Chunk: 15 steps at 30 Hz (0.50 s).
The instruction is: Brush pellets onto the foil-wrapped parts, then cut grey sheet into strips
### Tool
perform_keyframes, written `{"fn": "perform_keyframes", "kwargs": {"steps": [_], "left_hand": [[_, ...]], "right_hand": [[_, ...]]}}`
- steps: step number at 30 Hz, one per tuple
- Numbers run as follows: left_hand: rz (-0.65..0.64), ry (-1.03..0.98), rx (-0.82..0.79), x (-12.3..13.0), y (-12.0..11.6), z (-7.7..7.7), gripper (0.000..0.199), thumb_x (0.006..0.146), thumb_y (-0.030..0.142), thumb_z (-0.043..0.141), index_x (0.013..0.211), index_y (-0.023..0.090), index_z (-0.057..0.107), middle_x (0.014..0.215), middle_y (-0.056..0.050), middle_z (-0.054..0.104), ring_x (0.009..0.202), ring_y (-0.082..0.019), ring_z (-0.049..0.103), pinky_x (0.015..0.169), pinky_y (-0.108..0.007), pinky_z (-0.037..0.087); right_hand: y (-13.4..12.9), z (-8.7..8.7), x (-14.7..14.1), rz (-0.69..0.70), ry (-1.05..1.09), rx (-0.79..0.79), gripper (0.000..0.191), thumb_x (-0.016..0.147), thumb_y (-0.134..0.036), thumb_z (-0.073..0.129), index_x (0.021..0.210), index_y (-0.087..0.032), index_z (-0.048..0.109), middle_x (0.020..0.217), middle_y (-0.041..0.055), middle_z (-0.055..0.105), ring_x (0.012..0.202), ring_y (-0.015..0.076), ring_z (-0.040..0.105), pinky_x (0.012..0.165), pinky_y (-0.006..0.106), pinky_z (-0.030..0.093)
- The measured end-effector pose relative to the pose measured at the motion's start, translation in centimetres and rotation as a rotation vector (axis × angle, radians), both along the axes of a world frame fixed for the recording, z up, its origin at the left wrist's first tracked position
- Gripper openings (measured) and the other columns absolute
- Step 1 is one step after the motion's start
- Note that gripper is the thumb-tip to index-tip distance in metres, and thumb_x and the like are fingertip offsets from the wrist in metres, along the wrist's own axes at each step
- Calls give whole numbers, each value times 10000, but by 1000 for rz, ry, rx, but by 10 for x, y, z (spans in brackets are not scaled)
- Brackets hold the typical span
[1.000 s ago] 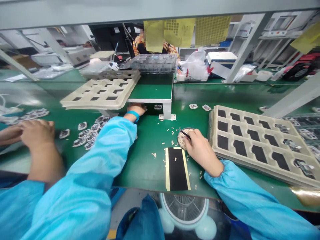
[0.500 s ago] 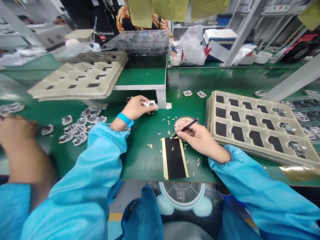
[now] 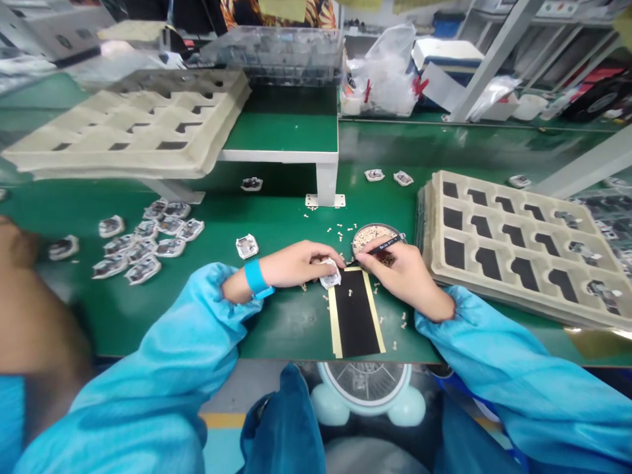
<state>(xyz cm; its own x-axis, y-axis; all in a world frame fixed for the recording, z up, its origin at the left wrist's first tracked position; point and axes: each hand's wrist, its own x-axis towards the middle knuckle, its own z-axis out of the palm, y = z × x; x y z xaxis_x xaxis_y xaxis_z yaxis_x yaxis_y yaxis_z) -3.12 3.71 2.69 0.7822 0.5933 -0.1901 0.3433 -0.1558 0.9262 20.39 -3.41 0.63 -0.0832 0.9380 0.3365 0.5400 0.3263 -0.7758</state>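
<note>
My left hand (image 3: 301, 264), with a blue band at its wrist, grips a small white part (image 3: 330, 273) at the upper left corner of a black pad (image 3: 358, 316) edged with yellow tape. Black tweezers (image 3: 382, 246) are pinched in my right hand (image 3: 402, 273), their tip near that part. Behind my right hand, partly covered by it, is a round dish (image 3: 372, 230) of tiny pale pieces. More tiny pieces lie scattered around the pad. A single white part (image 3: 247, 246) rests on the table behind my left wrist.
A pile of similar parts (image 3: 141, 250) lies at the left, near another person's arm (image 3: 39, 309). A moulded tray (image 3: 523, 243) stands at the right. Another tray (image 3: 143, 125) sits on a raised shelf (image 3: 286, 131), whose metal leg (image 3: 326, 183) meets the table ahead.
My left hand has come from the shelf leg toward the pad, bringing the white part close to the tweezers. A single part now shows behind my left wrist. The view has shifted slightly.
</note>
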Motion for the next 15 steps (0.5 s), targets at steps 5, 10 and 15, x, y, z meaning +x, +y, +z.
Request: {"fn": "perform_keyframes", "kwargs": {"steps": [5,10,15], "left_hand": [[33,61,49,0,-5,-6,200,850,235,646,1028,166,706,789,-32,712,699,-162,648,590,-237,482],[39,143,151,3,-9,-3,220,849,210,640,1042,157,731,819,-35,725,719,-153,647,648,-238,478],[35,179,203,2,-9,-4,260,852,216,642,1085,186,753,830,-25,730,705,-143,636,635,-229,457]], "right_hand": [[-1,-2,-1,-35,2,-17,171,898,-374,715,914,-205,734,911,37,766,792,195,713,722,334,562],[-3,-1,-1,-60,37,-23,158,888,-365,727,914,-209,729,892,27,763,754,185,712,708,328,565],[-2,-4,-2,-43,55,-32,163,883,-367,729,906,-207,737,899,39,764,778,198,709,693,331,561]]}}
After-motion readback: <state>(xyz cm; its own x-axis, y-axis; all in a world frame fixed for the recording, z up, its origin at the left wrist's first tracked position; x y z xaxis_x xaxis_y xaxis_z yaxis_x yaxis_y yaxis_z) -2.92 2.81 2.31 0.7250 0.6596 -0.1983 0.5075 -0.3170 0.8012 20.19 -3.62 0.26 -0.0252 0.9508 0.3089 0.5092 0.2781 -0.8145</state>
